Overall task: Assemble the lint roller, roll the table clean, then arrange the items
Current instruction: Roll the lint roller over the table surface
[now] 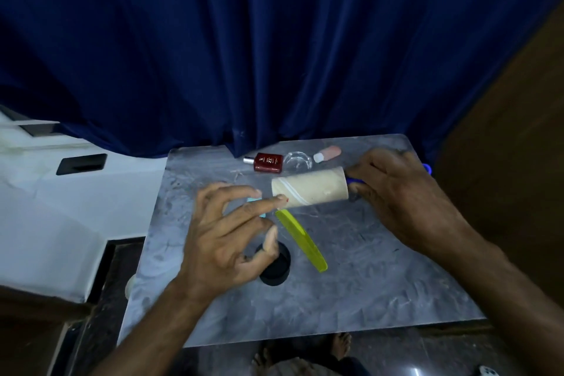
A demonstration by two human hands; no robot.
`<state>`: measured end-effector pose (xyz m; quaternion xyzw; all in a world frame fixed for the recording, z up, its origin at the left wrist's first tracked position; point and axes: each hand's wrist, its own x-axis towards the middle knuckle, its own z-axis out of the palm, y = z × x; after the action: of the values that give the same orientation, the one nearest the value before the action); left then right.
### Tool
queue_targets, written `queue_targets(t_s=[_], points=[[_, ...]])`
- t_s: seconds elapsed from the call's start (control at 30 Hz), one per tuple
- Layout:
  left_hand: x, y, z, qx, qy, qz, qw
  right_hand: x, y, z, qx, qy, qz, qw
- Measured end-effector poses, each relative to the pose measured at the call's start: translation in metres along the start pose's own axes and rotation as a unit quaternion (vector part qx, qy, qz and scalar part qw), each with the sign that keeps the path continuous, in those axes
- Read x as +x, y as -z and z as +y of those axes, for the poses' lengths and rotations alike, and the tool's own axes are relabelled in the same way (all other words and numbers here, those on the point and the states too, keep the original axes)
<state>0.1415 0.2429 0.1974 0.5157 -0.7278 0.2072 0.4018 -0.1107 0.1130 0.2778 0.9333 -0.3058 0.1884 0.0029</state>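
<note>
The lint roller's cream paper roll (pixel 311 190) lies across the far middle of the grey marble table (pixel 351 278). Its blue handle (pixel 427 168) sticks out to the right, mostly hidden under my right hand (pixel 406 195), which grips it. My left hand (pixel 232 238) hovers at the roll's left end with fingers spread, the index fingertip touching the roll's edge. A small light-blue piece (pixel 254 199) shows between the left fingers; I cannot tell if it is held.
A yellow-green comb (pixel 302 239) lies diagonally below the roll. A black round lid (pixel 276 268) sits partly under my left hand. At the far edge lie a red perfume bottle (pixel 267 162), a clear glass dish (pixel 297 160) and a pink-white tube (pixel 328 153). A blue curtain (pixel 274 40) hangs behind.
</note>
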Motion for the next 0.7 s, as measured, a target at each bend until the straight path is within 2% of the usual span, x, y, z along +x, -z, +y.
queue_targets(t_s=[0.07, 0.1, 0.13, 0.2, 0.23, 0.27, 0.33, 0.4, 0.47, 0.53, 0.63, 0.7], points=[[0.007, -0.015, 0.004, -0.084, 0.124, 0.016, 0.989, -0.003, -0.008, 0.013, -0.004, -0.006, 0.006, 1.000], [0.014, -0.022, 0.006, -0.137, 0.228, 0.021, 0.964, -0.004, -0.010, 0.020, 0.001, -0.009, 0.019, 1.000], [0.025, -0.028, 0.007, -0.204, 0.342, 0.014, 0.917, -0.004, -0.012, 0.026, 0.003, -0.006, 0.032, 0.999], [0.047, -0.037, 0.007, -0.336, 0.526, -0.056, 0.779, -0.003, -0.014, 0.038, 0.006, 0.016, 0.043, 0.999], [0.056, -0.043, 0.007, -0.375, 0.567, -0.108, 0.725, -0.002, -0.015, 0.043, 0.014, 0.027, 0.043, 0.999], [0.063, -0.049, 0.008, -0.397, 0.576, -0.158, 0.697, 0.000, -0.016, 0.048, 0.026, 0.033, 0.044, 0.998], [0.072, -0.060, 0.012, -0.418, 0.567, -0.185, 0.685, 0.004, -0.019, 0.060, 0.059, 0.021, 0.045, 0.997], [0.078, -0.069, 0.015, -0.422, 0.567, -0.139, 0.694, 0.008, -0.022, 0.073, 0.101, -0.014, 0.039, 0.994], [0.079, -0.076, 0.017, -0.413, 0.538, -0.095, 0.729, 0.012, -0.025, 0.087, 0.148, -0.048, 0.022, 0.988], [0.079, -0.080, 0.020, -0.367, 0.476, -0.074, 0.796, 0.018, -0.029, 0.100, 0.188, -0.062, 0.005, 0.980], [0.078, -0.087, 0.018, -0.160, 0.292, -0.074, 0.940, 0.027, -0.036, 0.117, 0.200, -0.054, -0.004, 0.978], [0.074, -0.092, 0.015, -0.048, 0.176, -0.083, 0.980, 0.030, -0.045, 0.128, 0.222, -0.055, -0.008, 0.973]])
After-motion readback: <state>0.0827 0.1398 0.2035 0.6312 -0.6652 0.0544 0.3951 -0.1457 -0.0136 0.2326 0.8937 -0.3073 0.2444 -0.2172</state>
